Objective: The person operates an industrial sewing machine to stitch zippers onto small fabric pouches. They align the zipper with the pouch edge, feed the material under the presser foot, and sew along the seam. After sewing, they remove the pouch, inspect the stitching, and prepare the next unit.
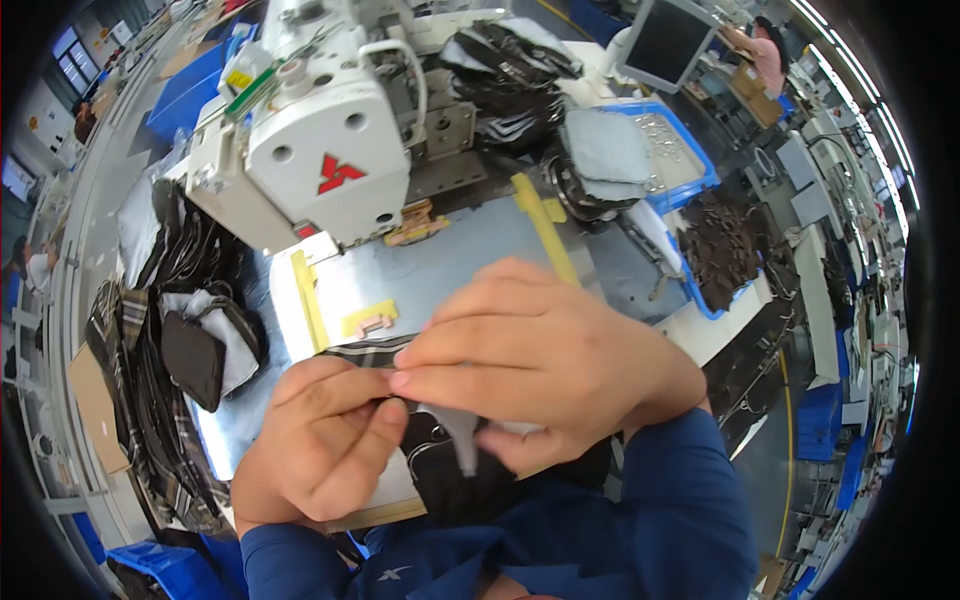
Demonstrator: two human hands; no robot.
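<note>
Navy sleeves (680, 500) lowermost. Left hand (325, 440) pinches dark striped fabric (372, 354) between thumb and index, at the desk's near edge; right hand (565, 360) has fingers extended, tips against the left's, its own grip hidden. Smooth grey tapered strip (462, 440) hangs beneath, over soft black cloth (455, 490). Desk (455, 265) is shiny metal, yellow-taped. Boxy white sewing machine (330, 160) at far edge; floppy plaid fabric (115, 370) at left edge; blue plastic tray (700, 170) toward far right corner. Fingers block most of the striped fabric.
</note>
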